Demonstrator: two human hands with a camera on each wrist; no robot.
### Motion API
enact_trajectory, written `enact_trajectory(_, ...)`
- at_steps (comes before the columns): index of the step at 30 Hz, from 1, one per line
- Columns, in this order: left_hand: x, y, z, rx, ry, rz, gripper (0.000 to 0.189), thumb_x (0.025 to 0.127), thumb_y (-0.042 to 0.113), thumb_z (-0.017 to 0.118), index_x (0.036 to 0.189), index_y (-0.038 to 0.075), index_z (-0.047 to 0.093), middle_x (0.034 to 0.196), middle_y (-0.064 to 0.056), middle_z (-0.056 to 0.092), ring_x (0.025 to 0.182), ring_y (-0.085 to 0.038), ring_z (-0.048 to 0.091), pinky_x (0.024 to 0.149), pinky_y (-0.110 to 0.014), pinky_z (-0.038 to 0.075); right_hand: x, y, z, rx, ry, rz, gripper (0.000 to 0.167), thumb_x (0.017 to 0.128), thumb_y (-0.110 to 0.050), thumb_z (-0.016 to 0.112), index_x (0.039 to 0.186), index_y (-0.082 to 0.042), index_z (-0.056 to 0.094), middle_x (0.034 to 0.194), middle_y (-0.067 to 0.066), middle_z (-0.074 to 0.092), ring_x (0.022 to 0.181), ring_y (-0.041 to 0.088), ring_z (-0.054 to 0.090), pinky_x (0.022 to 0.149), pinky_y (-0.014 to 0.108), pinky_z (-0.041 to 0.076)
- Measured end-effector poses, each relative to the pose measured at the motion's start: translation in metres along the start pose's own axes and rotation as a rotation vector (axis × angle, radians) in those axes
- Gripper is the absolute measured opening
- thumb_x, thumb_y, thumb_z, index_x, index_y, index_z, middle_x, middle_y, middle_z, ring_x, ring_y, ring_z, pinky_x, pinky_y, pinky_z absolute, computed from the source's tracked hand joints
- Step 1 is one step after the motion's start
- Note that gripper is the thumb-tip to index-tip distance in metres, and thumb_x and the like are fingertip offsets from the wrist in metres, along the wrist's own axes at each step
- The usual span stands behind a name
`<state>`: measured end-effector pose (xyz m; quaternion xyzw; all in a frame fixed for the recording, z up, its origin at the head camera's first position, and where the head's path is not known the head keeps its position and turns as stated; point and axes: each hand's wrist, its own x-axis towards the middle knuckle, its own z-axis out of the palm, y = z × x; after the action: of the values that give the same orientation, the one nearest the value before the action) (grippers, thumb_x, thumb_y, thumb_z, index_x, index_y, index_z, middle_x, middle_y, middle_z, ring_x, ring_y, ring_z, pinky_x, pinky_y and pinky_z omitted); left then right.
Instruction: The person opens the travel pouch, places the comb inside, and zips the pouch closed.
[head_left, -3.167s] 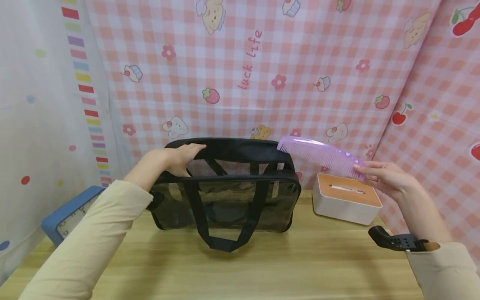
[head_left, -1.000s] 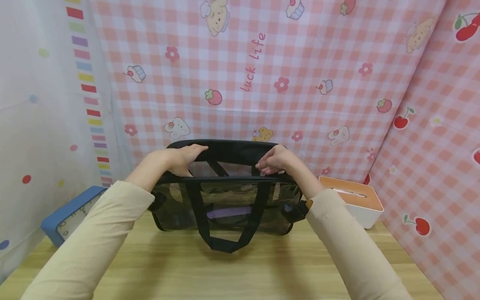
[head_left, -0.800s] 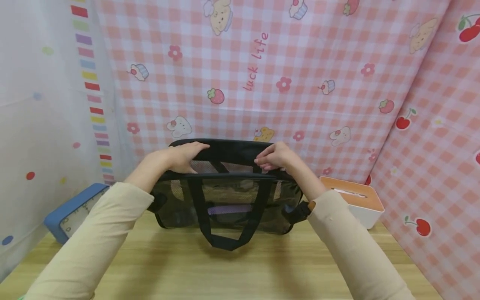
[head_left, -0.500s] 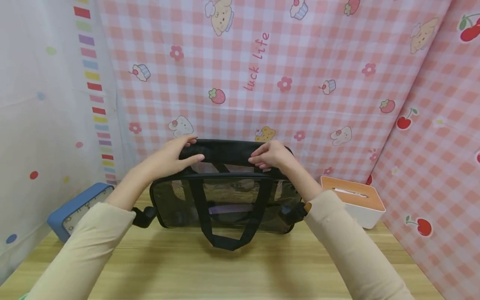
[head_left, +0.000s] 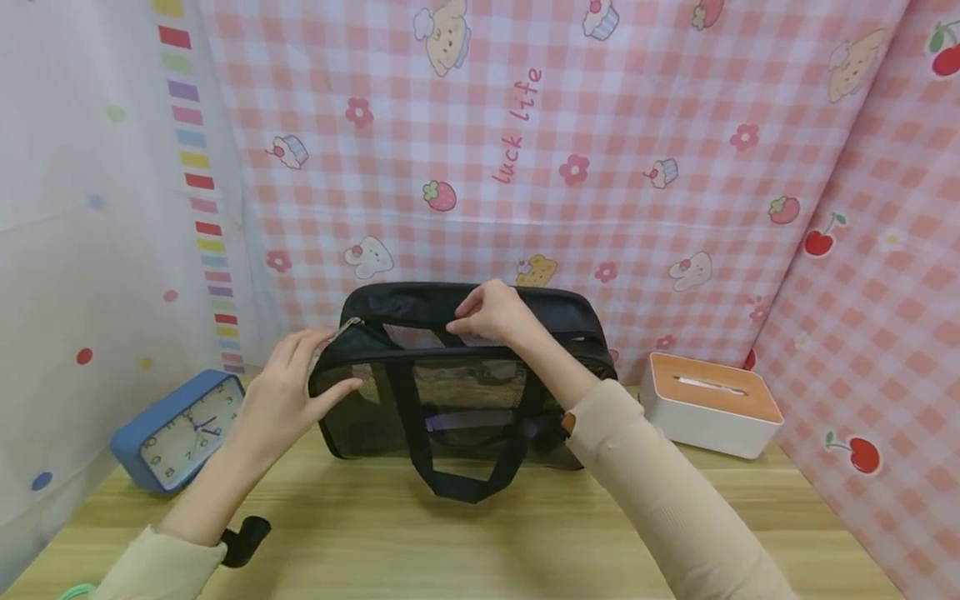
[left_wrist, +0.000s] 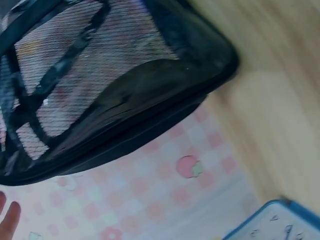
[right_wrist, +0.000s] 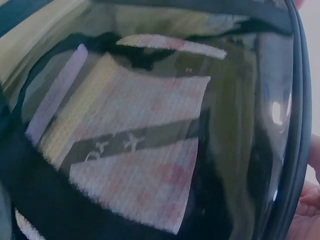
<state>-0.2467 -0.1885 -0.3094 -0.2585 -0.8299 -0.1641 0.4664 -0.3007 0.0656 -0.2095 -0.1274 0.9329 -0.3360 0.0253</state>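
Observation:
A black bag (head_left: 465, 356) with see-through panels and mesh stands on the table, its zipped top partly open. Inside, a purple comb (head_left: 471, 419) shows through the front; the right wrist view shows the comb (right_wrist: 57, 95) too. My right hand (head_left: 491, 315) reaches over the top, thumb and fingers pinched together at the zipper edge; what lies between the fingertips is hidden. At the bag's left end, my left hand (head_left: 281, 400) is spread, thumb apart, fingertips by the corner. A metal zipper pull (head_left: 352, 322) lies near those fingers.
A blue alarm clock (head_left: 180, 429) stands left of the bag, close to my left forearm. On the right is a white tissue box (head_left: 712, 408) with an orange lid. Checked pink cloth (head_left: 480, 125) hangs behind the wooden table (head_left: 420, 550). The bag's handle (head_left: 465, 486) hangs forward.
The comb went from my right hand into the bag. My right hand then came to the bag's top edge and moved left along it. My left hand left the opening for the left end.

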Motion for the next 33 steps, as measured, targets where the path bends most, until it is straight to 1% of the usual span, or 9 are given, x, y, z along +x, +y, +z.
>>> enact_trajectory(4,-0.011,0.0,0.008,0.02,0.053,-0.018,0.063,0.07,0.026,0.079,0.117,-0.004,0.052,0.109,-0.021,0.055,0.095,-0.033,0.056,0.057,-0.04,0.053,0.003,-0.015,0.014,-0.034,-0.011,-0.025,0.028,0.081,-0.02,0.07,0.104,-0.005,0.066,0.1,0.009,0.067,0.093,0.022,0.063,0.082,0.033,0.053)
enact_trajectory(7,-0.014,0.003,0.014,-0.002,0.088,-0.036,0.054,0.069,0.014,0.079,0.113,-0.005,0.054,0.107,-0.022,0.055,0.098,-0.035,0.055,0.068,-0.043,0.053,0.006,-0.026,0.025,-0.05,-0.007,-0.057,0.029,0.08,-0.02,0.071,0.105,-0.004,0.065,0.103,0.009,0.066,0.095,0.022,0.062,0.083,0.032,0.053)
enact_trajectory(8,-0.015,0.005,0.016,-0.017,0.097,-0.043,0.054,0.065,0.005,0.081,0.111,-0.005,0.055,0.106,-0.021,0.054,0.098,-0.034,0.054,0.072,-0.043,0.052,0.007,-0.03,0.029,-0.055,-0.004,-0.067,0.029,0.08,-0.02,0.071,0.105,-0.004,0.065,0.103,0.009,0.066,0.095,0.021,0.062,0.083,0.031,0.053)
enact_trajectory(10,-0.015,0.006,0.018,-0.043,0.114,-0.045,0.048,0.066,0.001,0.078,0.108,-0.005,0.056,0.104,-0.021,0.055,0.096,-0.034,0.054,0.075,-0.042,0.051,0.01,-0.036,0.036,-0.064,0.0,-0.1,0.03,0.08,-0.019,0.071,0.106,-0.004,0.064,0.105,0.009,0.065,0.097,0.02,0.061,0.083,0.03,0.053)
enact_trajectory(16,-0.014,0.008,0.022,-0.066,0.15,-0.031,0.043,0.067,-0.003,0.076,0.105,-0.005,0.058,0.099,-0.02,0.055,0.091,-0.032,0.054,0.075,-0.037,0.048,0.022,-0.06,0.051,-0.189,-0.034,-0.313,0.035,0.083,-0.016,0.068,0.115,-0.003,0.059,0.113,0.009,0.061,0.105,0.019,0.058,0.09,0.025,0.049)
enact_trajectory(20,-0.014,0.007,0.023,-0.066,0.159,-0.015,0.042,0.066,-0.004,0.076,0.104,-0.006,0.057,0.098,-0.02,0.055,0.09,-0.031,0.054,0.076,-0.036,0.048,0.03,-0.074,0.06,-0.397,-0.134,-0.443,0.037,0.087,-0.014,0.061,0.122,-0.003,0.054,0.121,0.009,0.058,0.112,0.018,0.056,0.092,0.023,0.047)
enact_trajectory(26,-0.015,0.007,0.024,-0.052,0.158,-0.013,0.04,0.067,-0.003,0.075,0.102,-0.007,0.057,0.096,-0.02,0.055,0.089,-0.032,0.054,0.075,-0.035,0.049,0.034,-0.088,0.069,-0.674,-0.246,-0.455,0.028,0.092,-0.014,0.053,0.12,-0.008,0.056,0.121,0.004,0.056,0.106,0.014,0.056,0.086,0.021,0.048)
enact_trajectory(30,-0.017,0.007,0.023,-0.044,0.155,-0.03,0.039,0.067,-0.003,0.075,0.102,-0.008,0.057,0.094,-0.02,0.055,0.086,-0.031,0.054,0.074,-0.036,0.05,0.034,-0.091,0.07,-0.716,-0.234,-0.471,0.019,0.093,-0.014,0.053,0.11,-0.009,0.058,0.112,0.003,0.058,0.095,0.013,0.057,0.079,0.023,0.047)
enact_trajectory(33,-0.018,0.007,0.021,-0.036,0.152,-0.043,0.039,0.068,-0.003,0.075,0.102,-0.008,0.057,0.093,-0.019,0.055,0.085,-0.03,0.055,0.072,-0.036,0.05,0.034,-0.091,0.072,-0.683,-0.187,-0.489,0.016,0.094,-0.016,0.051,0.105,-0.009,0.059,0.103,0.002,0.06,0.087,0.012,0.057,0.072,0.022,0.047)
